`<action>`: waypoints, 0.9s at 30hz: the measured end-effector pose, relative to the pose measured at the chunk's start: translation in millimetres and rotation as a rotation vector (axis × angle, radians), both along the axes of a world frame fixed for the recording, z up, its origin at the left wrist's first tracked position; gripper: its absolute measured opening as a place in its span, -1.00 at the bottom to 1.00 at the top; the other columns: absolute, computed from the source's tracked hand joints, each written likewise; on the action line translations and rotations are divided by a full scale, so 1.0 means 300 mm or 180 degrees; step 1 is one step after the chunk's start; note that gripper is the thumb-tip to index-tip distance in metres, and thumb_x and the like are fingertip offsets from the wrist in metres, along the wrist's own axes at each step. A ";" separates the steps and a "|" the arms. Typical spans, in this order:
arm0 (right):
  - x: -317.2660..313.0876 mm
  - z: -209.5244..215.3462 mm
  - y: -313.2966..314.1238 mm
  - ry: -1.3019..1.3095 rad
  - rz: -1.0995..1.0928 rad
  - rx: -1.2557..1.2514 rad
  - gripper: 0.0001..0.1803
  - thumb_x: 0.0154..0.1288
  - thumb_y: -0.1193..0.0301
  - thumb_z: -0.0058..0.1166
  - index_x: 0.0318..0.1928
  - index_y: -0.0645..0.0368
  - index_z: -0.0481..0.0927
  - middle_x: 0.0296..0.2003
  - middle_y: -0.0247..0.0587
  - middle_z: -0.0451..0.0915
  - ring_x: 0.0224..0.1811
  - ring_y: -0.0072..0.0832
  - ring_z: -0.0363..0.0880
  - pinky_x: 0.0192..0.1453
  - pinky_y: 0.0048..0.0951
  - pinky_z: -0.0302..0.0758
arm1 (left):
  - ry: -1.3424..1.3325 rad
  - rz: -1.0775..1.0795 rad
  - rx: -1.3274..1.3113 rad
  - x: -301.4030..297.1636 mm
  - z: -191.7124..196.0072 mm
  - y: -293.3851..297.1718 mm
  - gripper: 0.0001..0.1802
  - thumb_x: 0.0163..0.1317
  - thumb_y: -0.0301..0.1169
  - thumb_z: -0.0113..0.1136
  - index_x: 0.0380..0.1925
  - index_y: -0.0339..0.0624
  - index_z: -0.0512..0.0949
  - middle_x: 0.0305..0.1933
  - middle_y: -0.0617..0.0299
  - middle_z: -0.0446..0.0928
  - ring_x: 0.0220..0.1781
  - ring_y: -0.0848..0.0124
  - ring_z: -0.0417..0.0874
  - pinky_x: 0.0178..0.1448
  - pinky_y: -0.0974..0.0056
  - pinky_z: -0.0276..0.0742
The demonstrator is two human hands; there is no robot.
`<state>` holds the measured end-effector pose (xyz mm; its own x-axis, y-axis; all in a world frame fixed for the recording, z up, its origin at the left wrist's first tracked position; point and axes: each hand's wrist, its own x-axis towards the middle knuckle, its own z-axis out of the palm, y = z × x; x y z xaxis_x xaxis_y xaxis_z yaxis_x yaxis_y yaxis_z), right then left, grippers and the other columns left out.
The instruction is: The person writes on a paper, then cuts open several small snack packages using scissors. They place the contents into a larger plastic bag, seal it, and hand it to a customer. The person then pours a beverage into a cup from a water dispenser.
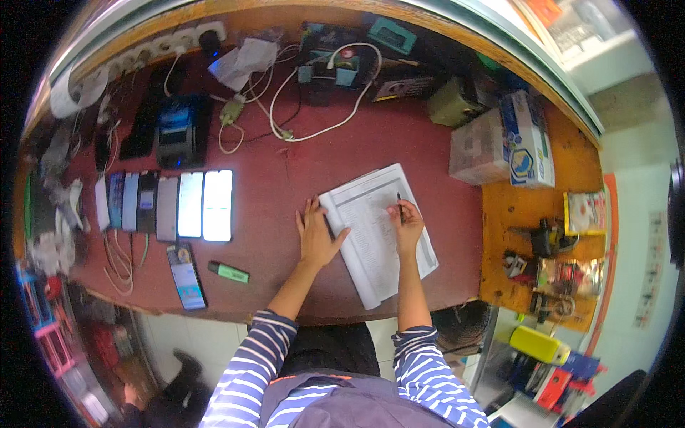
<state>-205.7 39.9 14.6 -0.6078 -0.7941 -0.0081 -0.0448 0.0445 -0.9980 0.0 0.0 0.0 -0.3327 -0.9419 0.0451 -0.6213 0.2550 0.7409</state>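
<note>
A notebook (364, 221) lies open and slightly tilted on the dark red desk, its left pages rolled back along the spine side. Its visible page carries rows of writing under a grey band. My left hand (318, 232) rests on the notebook's left edge with fingers spread, partly on the desk. Over the right part of the page, my right hand (406, 222) pinches a dark pen (400, 200). The pen's tip is too small to tell whether it touches the paper. Left of my left hand lies a green highlighter (229, 272).
Several phones stand side by side, two with bright screens (217, 205); another phone (187, 277) lies nearer. Behind them are a dark blue card-terminal-like device (181, 132) and a looped white cable (314, 135). Boxes (526, 139) stand at the right. Another person's hand (131, 395) shows lower left.
</note>
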 end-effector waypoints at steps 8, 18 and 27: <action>-0.008 -0.050 -0.044 -0.0096 -0.0462 -0.0209 -0.70 0.40 0.24 -0.17 -0.18 0.24 0.46 -0.32 -0.25 0.49 -0.47 -0.59 0.45 -0.45 -0.62 0.37 | -0.0328 0.0008 -0.0267 -0.060 0.041 -0.083 -0.29 -0.08 -0.16 0.26 0.08 -0.15 0.23 0.40 0.00 0.00 0.45 0.05 -0.05 0.42 -0.20 -0.35; -0.020 -0.092 -0.042 0.1110 0.0116 -0.0097 -0.71 0.30 0.43 -0.10 0.00 0.20 0.49 -0.14 -0.24 0.56 -0.26 -0.56 0.54 -0.34 -0.63 0.42 | -0.0815 -0.0816 -0.0593 -0.074 0.037 -0.072 -0.57 0.02 -0.21 0.13 -0.04 0.05 0.50 0.39 0.14 0.05 0.45 0.15 -0.06 0.39 -0.23 -0.14; 0.041 -0.020 0.002 0.2307 0.1647 0.0569 -0.73 0.36 0.29 -0.15 -0.04 0.13 0.48 0.12 -0.15 0.44 0.32 -0.19 0.17 0.41 -0.11 -0.10 | -0.0718 -0.0647 -0.0561 -0.071 0.028 -0.077 -0.49 -0.03 -0.17 0.14 -0.01 0.00 0.46 0.34 0.17 0.16 0.43 0.18 0.02 0.39 -0.17 -0.07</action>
